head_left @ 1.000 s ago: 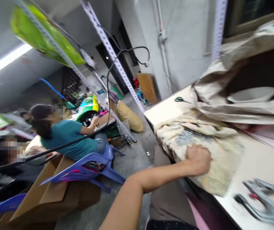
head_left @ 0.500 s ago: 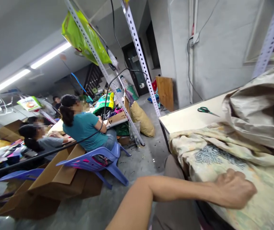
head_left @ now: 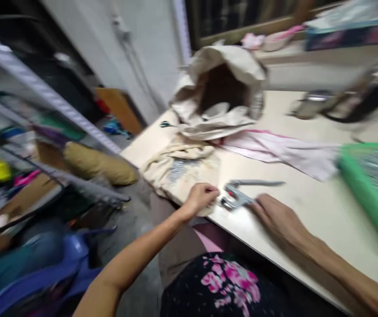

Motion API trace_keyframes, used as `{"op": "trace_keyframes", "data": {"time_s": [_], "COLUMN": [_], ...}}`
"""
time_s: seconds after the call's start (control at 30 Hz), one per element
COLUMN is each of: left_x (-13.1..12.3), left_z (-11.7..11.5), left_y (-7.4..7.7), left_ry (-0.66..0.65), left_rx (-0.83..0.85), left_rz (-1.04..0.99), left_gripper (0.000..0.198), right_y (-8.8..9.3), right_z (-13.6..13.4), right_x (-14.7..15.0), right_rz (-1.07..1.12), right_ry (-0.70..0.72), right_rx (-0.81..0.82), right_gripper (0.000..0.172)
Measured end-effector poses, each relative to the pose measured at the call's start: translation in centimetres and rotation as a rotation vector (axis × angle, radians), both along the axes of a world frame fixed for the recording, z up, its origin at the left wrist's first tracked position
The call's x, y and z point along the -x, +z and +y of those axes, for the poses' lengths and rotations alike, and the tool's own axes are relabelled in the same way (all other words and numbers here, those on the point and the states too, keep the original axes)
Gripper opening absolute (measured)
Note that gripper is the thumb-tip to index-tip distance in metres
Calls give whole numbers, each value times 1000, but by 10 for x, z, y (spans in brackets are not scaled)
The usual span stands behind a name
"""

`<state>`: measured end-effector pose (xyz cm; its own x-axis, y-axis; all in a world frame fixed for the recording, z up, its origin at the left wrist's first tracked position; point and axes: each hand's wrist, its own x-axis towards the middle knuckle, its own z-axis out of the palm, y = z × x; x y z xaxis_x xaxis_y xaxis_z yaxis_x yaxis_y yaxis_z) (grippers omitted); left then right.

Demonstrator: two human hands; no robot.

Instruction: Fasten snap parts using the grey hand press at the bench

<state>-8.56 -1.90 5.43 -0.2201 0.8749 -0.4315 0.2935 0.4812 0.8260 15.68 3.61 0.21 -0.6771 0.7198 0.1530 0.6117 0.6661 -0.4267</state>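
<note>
In the head view my right hand (head_left: 276, 215) grips one handle of grey metal pliers (head_left: 240, 200) with a red spot near the jaws; the other handle stands spread away above it. Just left of the jaws is my left hand (head_left: 200, 198), fingers pinched together; anything between them is too small to make out. Beneath and beyond it a patterned cream cloth (head_left: 157, 169) covers the table corner. A pile of small grey metal pieces (head_left: 179, 169) lies on this cloth.
A green tray (head_left: 357, 193) of grey metal pieces sits at right on the white table (head_left: 294, 202). Behind are a large open beige sack (head_left: 222, 125), pale pink fabric (head_left: 275, 152) and green-handled scissors (head_left: 165, 124). A blue chair (head_left: 73, 251) stands lower left.
The view has swung right and down to the table. My right hand and the pliers have come into view. My left hand, earlier a fist over the cloth, now pinches beside the pliers' jaws.
</note>
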Motion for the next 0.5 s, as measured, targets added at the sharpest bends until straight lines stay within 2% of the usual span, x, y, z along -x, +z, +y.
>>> {"op": "trace_keyframes", "data": {"time_s": [0.07,0.2,0.37,0.5], "left_x": [-1,-13,-18,-17], "left_z": [9,15,18,21], "left_y": [-10,-26,-26,-25], "left_ry": [-30,-102,-173,-225], "left_rx": [-31,-78,-32,26], "left_rz": [18,49,198,203], "left_gripper": [22,30,24,23], "right_y": [1,1,-1,-3], "right_z": [0,7,5,7], "right_x": [-13,-8,-7,-8], "right_rz": [-21,-31,-12,-13], "right_ry": [23,59,68,86], "right_rx": [-48,-140,-239,-310], "right_gripper": [36,29,28,32]}}
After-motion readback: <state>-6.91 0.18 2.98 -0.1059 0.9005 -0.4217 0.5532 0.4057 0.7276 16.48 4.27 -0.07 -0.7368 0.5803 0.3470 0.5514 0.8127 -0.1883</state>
